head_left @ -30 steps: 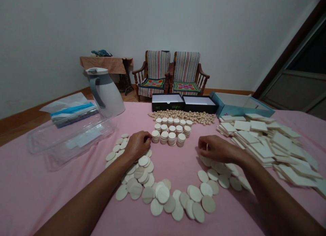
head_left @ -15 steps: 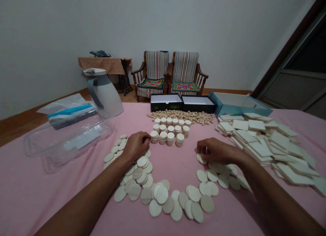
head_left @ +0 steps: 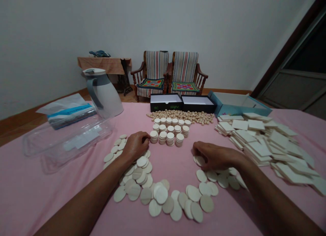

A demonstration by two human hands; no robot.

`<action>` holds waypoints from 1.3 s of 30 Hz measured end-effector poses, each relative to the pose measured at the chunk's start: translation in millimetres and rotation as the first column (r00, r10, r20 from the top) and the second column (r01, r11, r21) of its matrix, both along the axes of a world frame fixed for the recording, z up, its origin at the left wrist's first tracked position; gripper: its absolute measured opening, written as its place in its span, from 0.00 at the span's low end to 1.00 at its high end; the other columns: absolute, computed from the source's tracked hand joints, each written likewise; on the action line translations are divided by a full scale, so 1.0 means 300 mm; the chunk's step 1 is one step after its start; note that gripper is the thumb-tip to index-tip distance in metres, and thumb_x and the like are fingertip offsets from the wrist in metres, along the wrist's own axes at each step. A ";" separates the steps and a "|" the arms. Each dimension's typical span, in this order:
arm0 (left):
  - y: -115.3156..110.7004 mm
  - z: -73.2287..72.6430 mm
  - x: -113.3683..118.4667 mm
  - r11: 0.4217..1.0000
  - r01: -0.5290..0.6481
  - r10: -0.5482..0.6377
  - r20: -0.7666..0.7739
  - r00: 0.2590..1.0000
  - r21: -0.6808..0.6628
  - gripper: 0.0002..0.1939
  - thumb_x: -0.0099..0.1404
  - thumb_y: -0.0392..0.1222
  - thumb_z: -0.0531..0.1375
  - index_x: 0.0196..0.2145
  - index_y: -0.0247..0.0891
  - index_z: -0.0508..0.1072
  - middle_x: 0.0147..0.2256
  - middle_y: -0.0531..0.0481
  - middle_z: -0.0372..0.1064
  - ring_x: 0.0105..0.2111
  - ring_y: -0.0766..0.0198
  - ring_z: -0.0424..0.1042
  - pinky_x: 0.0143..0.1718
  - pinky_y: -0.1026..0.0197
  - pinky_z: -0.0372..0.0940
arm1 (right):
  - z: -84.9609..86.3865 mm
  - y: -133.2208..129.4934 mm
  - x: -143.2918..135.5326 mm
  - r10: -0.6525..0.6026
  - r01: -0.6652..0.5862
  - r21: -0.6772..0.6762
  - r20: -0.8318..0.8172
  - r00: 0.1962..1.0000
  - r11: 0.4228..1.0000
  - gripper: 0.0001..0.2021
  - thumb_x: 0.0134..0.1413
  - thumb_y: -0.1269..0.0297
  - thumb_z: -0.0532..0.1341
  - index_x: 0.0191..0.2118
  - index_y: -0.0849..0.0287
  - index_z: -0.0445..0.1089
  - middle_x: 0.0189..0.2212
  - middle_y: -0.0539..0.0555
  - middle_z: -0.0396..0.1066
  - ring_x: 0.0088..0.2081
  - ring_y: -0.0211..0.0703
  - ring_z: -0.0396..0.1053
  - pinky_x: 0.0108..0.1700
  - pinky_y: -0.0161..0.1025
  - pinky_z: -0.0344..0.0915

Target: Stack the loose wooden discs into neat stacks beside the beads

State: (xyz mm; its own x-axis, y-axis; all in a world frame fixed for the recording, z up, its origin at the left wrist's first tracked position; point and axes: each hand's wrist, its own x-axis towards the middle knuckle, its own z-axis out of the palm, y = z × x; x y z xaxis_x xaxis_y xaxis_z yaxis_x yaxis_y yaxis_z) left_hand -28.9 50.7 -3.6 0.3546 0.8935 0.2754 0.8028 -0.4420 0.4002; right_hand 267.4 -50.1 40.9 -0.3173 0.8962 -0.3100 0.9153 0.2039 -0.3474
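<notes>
Loose round wooden discs [head_left: 161, 194] lie in a curved band across the pink cloth. Beyond them stand several short disc stacks [head_left: 170, 138] in rows. My left hand [head_left: 137, 145] rests over the left end of the band, its curled fingertips beside the nearest row's leftmost stack; what they pinch, if anything, is hidden. At the right end of the band, my right hand [head_left: 211, 156] is curled down over a couple of pale discs [head_left: 200, 160], fingers bent onto them.
Small wooden pieces [head_left: 185, 116] lie behind the stacks, before two black boxes [head_left: 166, 107]. A blue box [head_left: 233, 110] and square tiles [head_left: 262, 144] are at right. A jug [head_left: 108, 96], tissue pack [head_left: 71, 116] and clear plastic trays [head_left: 76, 144] sit at left.
My right hand has shifted slightly left, with the discs under its fingers moving the same way. My left hand has stayed almost where it was.
</notes>
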 end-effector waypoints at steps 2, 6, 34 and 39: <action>0.001 0.000 0.000 1.000 -0.004 0.004 -0.003 1.000 0.001 0.13 0.57 0.37 0.53 0.36 0.38 0.77 0.35 0.48 0.76 0.34 0.60 0.73 0.34 0.63 0.62 | -0.008 0.002 -0.007 0.023 -0.023 0.039 0.004 1.000 0.999 0.16 0.37 0.72 0.62 0.37 0.58 0.64 0.36 0.54 0.67 0.35 0.42 0.64 0.34 0.36 0.58; -0.001 0.004 0.002 1.000 -0.002 0.001 -0.009 1.000 -0.005 0.14 0.57 0.37 0.53 0.36 0.38 0.77 0.34 0.47 0.76 0.33 0.60 0.73 0.34 0.63 0.62 | -0.019 0.030 0.005 0.012 -0.007 0.067 -0.072 0.997 0.998 0.13 0.41 0.70 0.62 0.37 0.58 0.66 0.36 0.54 0.68 0.36 0.42 0.64 0.36 0.36 0.59; 0.003 0.001 -0.001 1.000 -0.007 0.007 -0.024 1.000 -0.006 0.14 0.56 0.37 0.53 0.35 0.39 0.77 0.34 0.49 0.76 0.35 0.60 0.73 0.34 0.63 0.62 | 0.014 0.027 0.005 -0.006 0.011 0.022 -0.181 0.984 1.000 0.18 0.40 0.75 0.62 0.42 0.59 0.71 0.35 0.54 0.72 0.33 0.41 0.68 0.34 0.34 0.62; 0.004 -0.002 -0.002 1.000 -0.006 0.006 -0.015 1.000 -0.007 0.14 0.56 0.37 0.53 0.36 0.39 0.77 0.34 0.49 0.76 0.34 0.60 0.73 0.34 0.63 0.63 | 0.004 0.025 0.027 -0.031 0.031 0.001 -0.159 0.987 1.000 0.17 0.39 0.74 0.63 0.41 0.59 0.69 0.34 0.53 0.71 0.32 0.40 0.67 0.31 0.33 0.61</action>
